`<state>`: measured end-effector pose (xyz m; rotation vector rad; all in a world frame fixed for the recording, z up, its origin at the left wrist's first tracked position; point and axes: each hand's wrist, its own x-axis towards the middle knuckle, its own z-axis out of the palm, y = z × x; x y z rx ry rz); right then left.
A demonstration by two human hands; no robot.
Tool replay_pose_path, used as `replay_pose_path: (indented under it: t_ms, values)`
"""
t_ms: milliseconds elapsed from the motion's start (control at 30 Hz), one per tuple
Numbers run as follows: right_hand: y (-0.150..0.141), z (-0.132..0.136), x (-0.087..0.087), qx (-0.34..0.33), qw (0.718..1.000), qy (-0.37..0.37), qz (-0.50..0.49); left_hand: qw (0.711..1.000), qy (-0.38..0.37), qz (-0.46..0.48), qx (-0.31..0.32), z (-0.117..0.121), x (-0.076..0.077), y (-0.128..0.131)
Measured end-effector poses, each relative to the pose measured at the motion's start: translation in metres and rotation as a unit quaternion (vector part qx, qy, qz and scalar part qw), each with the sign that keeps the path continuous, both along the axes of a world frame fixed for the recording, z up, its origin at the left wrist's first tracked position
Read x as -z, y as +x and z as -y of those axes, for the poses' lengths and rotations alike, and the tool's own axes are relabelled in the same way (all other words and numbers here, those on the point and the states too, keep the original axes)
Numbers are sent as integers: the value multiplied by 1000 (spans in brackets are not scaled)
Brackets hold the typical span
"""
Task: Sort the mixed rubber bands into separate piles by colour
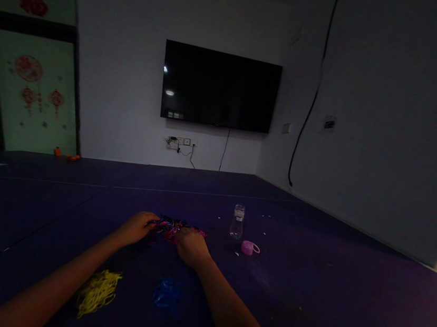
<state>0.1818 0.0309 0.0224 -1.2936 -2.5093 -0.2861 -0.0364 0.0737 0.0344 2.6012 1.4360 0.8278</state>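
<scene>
A tangled heap of thin multicoloured rubber bands (171, 226), mostly pink, red and dark, lies on the purple floor between my hands. At its left edge, my left hand (139, 227) has its fingers bent and closed on some of the bands. My right hand (193, 247) reaches in from the right, fingers closed down into the heap; its fingertips are partly hidden. Nearer to me, beside my left forearm, is a loose pile of yellow rubber bands (99, 292). A smaller pile of blue rubber bands (166, 293) sits between my forearms.
Right of the heap stands a clear bottle (236, 227) without its lid. A pink lid with a loop (247, 248) lies beside it, among small white scraps. Orange objects (72, 158) are far left. A television (220, 88) hangs on the far wall.
</scene>
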Motion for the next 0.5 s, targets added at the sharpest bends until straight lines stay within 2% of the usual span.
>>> replay_pose_path:
  t_ms: [100,233,333,500]
  values:
    - [0,1,-2,8,1000,-1,5,1000,-7,-17,2,-11,16,-15]
    - [0,2,-2,2,1000,3,6,996,-29,-66,54,-15,28,-21]
    - [0,1,-1,3,1000,6,6,993,-35,-81,74,-14,30,-20]
    - [-1,0,-1,4,1000,1,7,994,-10,-87,63,-11,27,-18]
